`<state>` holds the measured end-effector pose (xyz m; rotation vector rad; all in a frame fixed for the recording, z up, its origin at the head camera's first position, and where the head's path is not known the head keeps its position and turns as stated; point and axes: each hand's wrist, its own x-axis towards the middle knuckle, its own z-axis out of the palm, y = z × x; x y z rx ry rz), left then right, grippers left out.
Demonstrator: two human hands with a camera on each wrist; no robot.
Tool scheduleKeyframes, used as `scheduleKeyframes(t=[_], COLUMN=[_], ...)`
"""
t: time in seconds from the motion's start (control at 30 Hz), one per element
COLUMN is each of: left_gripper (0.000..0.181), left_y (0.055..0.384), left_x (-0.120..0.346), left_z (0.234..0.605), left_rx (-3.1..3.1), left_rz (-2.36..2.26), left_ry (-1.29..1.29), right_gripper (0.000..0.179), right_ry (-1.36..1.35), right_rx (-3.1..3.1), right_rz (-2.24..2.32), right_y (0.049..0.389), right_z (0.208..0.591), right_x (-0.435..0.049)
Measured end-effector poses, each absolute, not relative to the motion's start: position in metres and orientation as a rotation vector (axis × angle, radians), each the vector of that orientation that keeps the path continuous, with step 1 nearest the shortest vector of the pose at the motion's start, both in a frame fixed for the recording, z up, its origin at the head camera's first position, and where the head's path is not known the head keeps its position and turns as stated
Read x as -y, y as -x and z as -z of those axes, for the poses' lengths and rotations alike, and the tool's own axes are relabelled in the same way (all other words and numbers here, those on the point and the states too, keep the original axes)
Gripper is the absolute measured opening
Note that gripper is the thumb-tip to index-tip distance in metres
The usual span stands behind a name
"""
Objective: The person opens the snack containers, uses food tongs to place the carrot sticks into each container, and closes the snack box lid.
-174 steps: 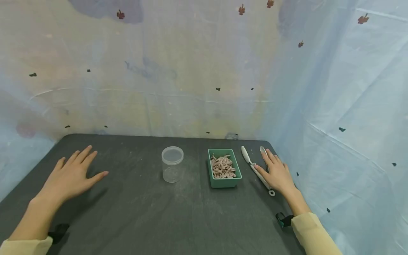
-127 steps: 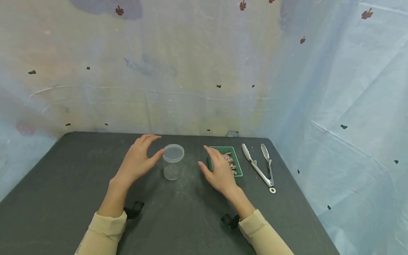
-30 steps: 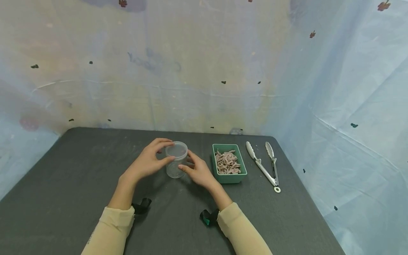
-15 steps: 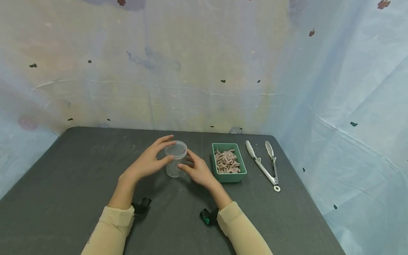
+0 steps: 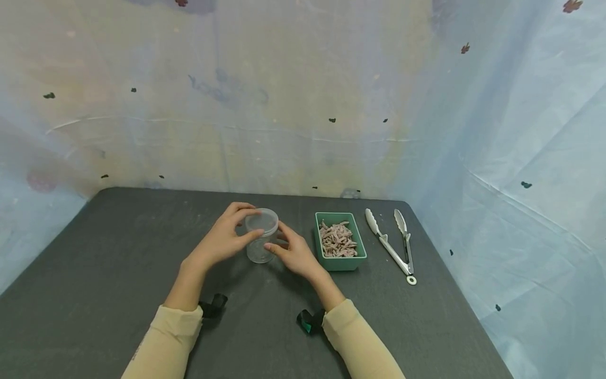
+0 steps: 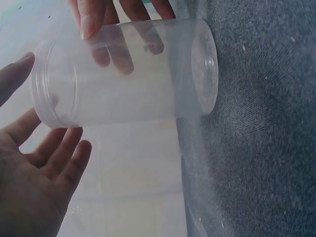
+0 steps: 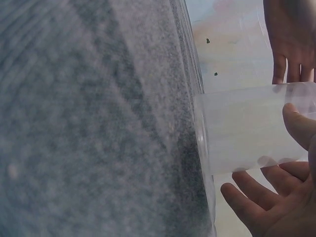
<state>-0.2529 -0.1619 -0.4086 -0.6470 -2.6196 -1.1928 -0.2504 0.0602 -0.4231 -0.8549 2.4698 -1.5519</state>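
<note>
A clear plastic jar (image 5: 258,253) with a translucent round lid (image 5: 262,220) stands upright on the dark table between my hands. My left hand (image 5: 226,237) holds the lid from the left, thumb at its near side and fingers around its far side. From the right, my right hand (image 5: 298,257) grips the jar's body below the lid, thumb in front. In the left wrist view the right hand's fingertips (image 6: 118,59) show through the jar wall. The right wrist view has the right hand (image 7: 276,202) around the jar (image 7: 237,128), its lid end partly cut off.
A green rectangular container (image 5: 343,265) holding many greyish-brown strips (image 5: 338,240) stands right of the jar. Farther right, metal tongs (image 5: 395,256) with pale tips lie spread on the dark table (image 5: 255,337). Pale plastic sheeting (image 5: 293,95) hangs behind and at the sides.
From far apart, both hands have come together onto the jar; the right hand has left the tongs. Over the last half second my left fingers shift slightly on the lid. The jar stays standing.
</note>
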Motion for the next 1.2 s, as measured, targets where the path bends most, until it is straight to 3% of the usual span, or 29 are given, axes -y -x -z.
scheduleKeyframes(t=[0.2,0.53,0.93,1.2], left_gripper=[0.061,0.054,0.054,0.067], left_y=[0.252,0.252,0.252,0.252], left_x=[0.158,0.164,0.157,0.154], left_z=[0.408,0.409,0.409,0.411], left_rx=[2.638,2.683,2.642,2.642], left_rz=[1.209,1.294,1.179,1.196], left_ry=[0.562,0.816,0.664,0.544], right_gripper=[0.068,0.07,0.069,0.068], right_ry=[0.865,0.844,0.853,0.859], right_rx=[-2.496,-2.464,-2.477,-2.475], right_rz=[1.545,1.537,1.533,1.547], right_y=[0.246,0.243,0.242,0.242], right_z=[0.418,0.411,0.412,0.412], right_x=[-0.061,-0.061,-0.062,-0.061])
